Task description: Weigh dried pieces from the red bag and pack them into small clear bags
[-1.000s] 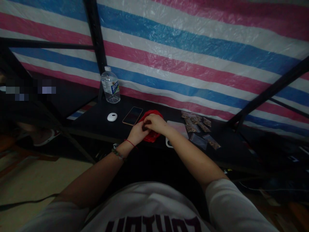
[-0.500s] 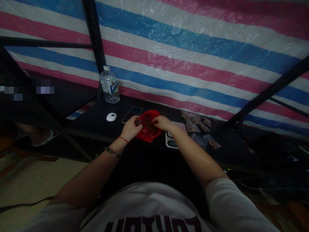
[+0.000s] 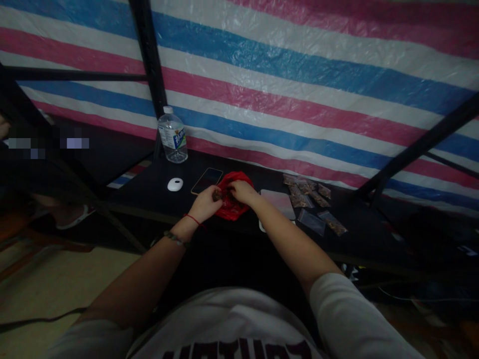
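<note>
Red plastic bag (image 3: 234, 202) lies crumpled open on the dark bench (image 3: 157, 192), in the middle of my view — both hands meet at it. My left hand (image 3: 204, 203) is curled shut on a small brown clump (image 3: 217, 195) pinched at the bag's left edge, apparently lifted from the bag's contents. My right hand (image 3: 242, 191) rests on the bag's top, fingers bent down into its mouth; I cannot tell whether they grip anything. The bag's spread mouth likely keeps the brown contents within reach of both hands.

Just right of the bag sits a flat pale tray (image 3: 279, 204), and beyond it a scatter of small clear packets (image 3: 309, 192) holding brown matter, laid out apart from one another. Left of the bag lie a phone (image 3: 207, 180) and a white oval object (image 3: 175, 184). Further back stands a water bottle (image 3: 172, 135) against a striped tarp (image 3: 299, 75) — pink, white and blue.
</note>
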Tool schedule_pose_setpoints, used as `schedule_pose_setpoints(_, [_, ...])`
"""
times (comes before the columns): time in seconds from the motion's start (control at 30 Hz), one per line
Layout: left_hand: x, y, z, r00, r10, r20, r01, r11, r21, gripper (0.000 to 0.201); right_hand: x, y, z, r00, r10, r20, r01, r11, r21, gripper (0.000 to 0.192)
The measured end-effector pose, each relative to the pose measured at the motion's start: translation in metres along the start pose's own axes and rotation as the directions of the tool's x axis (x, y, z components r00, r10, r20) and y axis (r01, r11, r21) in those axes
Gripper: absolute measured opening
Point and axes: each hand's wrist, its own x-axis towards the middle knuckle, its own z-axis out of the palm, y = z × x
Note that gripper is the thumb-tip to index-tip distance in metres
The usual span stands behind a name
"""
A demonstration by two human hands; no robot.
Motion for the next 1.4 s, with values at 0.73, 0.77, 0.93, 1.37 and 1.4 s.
schedule_pose_setpoints(0.73, [0.002,-0.012,0.006,0.993,0.045,0.105,-0.036,0.995,-0.088,0.029,0.042,-0.020,-0.005,0.968,0.199,0.156,-0.187,0.978,-0.088,0.024])
schedule_pose_setpoints(0.77, [0.002,-0.012,0.005,0.993,0.051,0.110,-0.041,0.995,-0.087,0.029,0.041,-0.021,-0.006,0.965,0.201,0.167,-0.188,0.978,-0.089,0.024])
schedule_pose_setpoints(0.93, [0.000,-0.004,0.001,0.988,0.055,0.148,-0.047,0.997,-0.054,0.027,0.041,-0.014,-0.003,0.961,0.195,0.194,-0.198,0.980,-0.006,0.023])
schedule_pose_setpoints(1.37, [-0.004,0.007,0.000,0.996,-0.010,0.090,0.012,1.000,-0.025,0.030,0.010,0.022,-0.019,0.988,0.077,0.137,-0.154,0.633,0.759,0.011])
schedule_pose_setpoints(1.4, [-0.004,0.008,0.001,0.997,-0.007,0.078,0.010,0.999,-0.035,0.033,0.007,0.017,-0.023,0.993,0.059,0.104,-0.118,0.616,0.779,0.011])
